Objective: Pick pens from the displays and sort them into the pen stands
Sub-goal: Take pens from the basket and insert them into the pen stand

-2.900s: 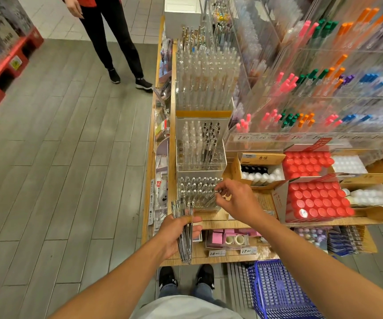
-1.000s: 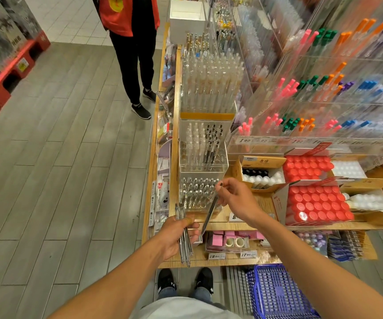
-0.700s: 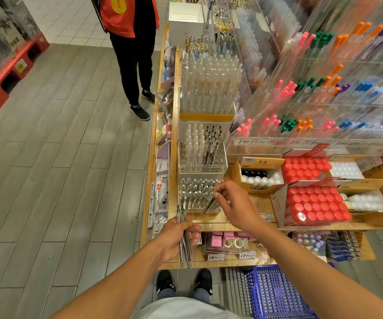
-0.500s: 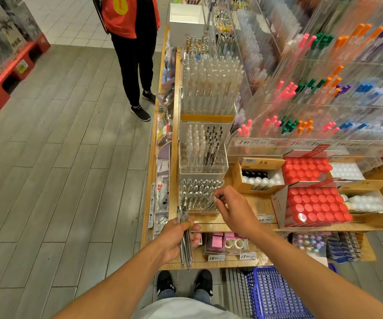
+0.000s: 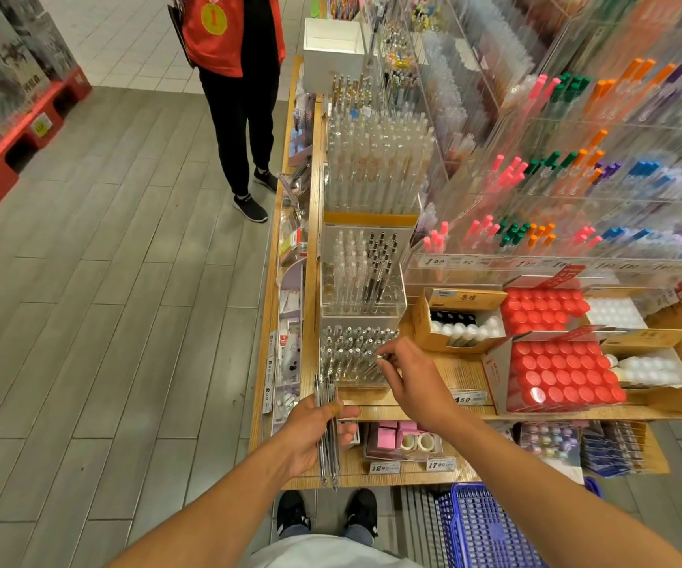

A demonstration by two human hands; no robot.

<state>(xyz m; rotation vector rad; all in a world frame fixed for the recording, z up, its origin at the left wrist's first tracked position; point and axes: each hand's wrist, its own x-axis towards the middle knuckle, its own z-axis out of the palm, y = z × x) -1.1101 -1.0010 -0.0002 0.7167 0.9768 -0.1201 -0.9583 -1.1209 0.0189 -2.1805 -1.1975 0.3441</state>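
My left hand (image 5: 310, 434) is shut around a bundle of clear silver-tipped pens (image 5: 328, 432) that points down over the shelf's front edge. My right hand (image 5: 415, 383) reaches to the right side of the nearest clear pen stand (image 5: 347, 356), which is full of upright pens. Its fingertips pinch the top of one pen (image 5: 381, 357) at that stand. Behind it stands a middle pen stand (image 5: 362, 276) with clear and black pens, then a tall pen stand (image 5: 376, 166) of clear pens.
A person in a red vest (image 5: 237, 96) stands in the aisle beside the shelf's far end. Boxes of red-capped bottles (image 5: 560, 375) and a cardboard box (image 5: 460, 321) sit to the right. Coloured pen racks (image 5: 577, 178) rise behind. A blue basket (image 5: 487, 530) is by my feet.
My right hand held a pen lifted out a second ago, then lowered it into the nearest stand. The left hand keeps its bundle. The person in red has stepped closer.
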